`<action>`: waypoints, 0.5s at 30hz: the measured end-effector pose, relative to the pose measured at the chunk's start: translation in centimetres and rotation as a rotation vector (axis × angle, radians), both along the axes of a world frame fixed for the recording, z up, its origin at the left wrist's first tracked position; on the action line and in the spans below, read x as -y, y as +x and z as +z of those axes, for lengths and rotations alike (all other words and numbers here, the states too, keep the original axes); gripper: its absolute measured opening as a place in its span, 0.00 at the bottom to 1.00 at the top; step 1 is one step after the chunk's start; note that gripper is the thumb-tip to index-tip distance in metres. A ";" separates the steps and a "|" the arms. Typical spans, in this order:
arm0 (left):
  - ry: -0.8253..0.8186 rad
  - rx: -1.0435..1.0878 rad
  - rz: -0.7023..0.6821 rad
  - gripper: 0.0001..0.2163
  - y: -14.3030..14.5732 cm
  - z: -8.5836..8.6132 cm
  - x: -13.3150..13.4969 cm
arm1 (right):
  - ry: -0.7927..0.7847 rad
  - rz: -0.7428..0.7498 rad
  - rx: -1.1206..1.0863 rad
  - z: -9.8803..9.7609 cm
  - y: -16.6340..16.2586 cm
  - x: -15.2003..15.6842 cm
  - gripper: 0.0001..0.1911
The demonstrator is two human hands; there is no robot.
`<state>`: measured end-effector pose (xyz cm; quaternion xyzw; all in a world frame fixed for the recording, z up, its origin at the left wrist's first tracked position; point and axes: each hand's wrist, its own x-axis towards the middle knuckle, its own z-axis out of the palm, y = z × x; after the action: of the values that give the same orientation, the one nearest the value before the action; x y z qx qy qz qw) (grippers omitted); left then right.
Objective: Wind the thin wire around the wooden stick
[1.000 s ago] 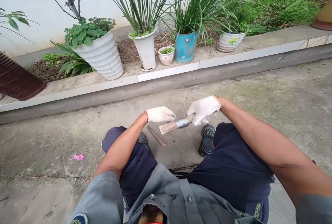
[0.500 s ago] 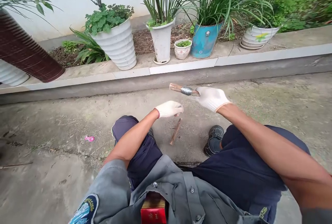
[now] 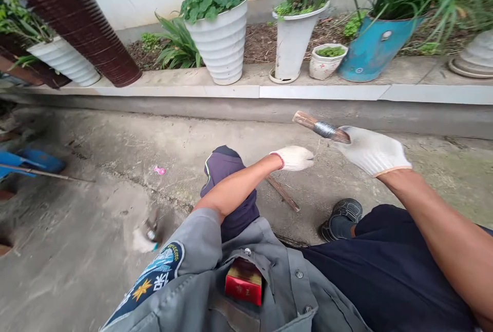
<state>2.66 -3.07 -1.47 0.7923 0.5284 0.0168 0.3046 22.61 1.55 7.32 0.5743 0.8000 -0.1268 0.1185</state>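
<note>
Both my hands wear white knit gloves. My right hand [image 3: 372, 151] is closed round a short wooden handle [image 3: 321, 127] with a band of grey wire wound about its middle; the handle sticks out up and to the left. My left hand [image 3: 295, 158] hangs over my left knee with its fingers curled in, nothing visible in them. Under it on the concrete lies a thin rusty rod [image 3: 283, 193]. I sit low, knees apart, my right shoe [image 3: 341, 219] on the ground.
A raised kerb [image 3: 319, 93] runs across the back with several pots: a ribbed white pot [image 3: 221, 44], a tall white pot [image 3: 292, 44], a blue pot [image 3: 372, 47], a brown ribbed pot [image 3: 87, 32]. A small pink object [image 3: 159, 170] and a blurred tool [image 3: 148, 232] lie at left, and something blue [image 3: 23, 161] at far left.
My right hand has lifted the wire-wrapped handle away from my left hand, which let go of it and sank over my knee. My view has swung to the left.
</note>
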 end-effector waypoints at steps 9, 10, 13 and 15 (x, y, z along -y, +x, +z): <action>0.071 0.026 -0.003 0.17 2.7 -1.0 -0.1 | 0.032 -0.028 0.010 -0.9 1.5 -1.2 0.41; 0.080 0.037 -0.001 0.17 3.0 -1.2 -0.1 | 0.045 -0.030 0.003 -1.1 1.7 -1.2 0.41; 0.107 0.060 0.000 0.17 3.8 -1.5 -0.1 | 0.069 -0.018 -0.027 -1.5 2.1 -1.3 0.42; 0.115 0.074 0.005 0.17 4.2 -1.7 -0.1 | 0.071 -0.010 -0.023 -1.7 2.2 -1.2 0.41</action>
<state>6.89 -2.97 -3.22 0.8061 0.5169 0.0770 0.2777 24.79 2.78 5.58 0.5807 0.8024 -0.1059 0.0881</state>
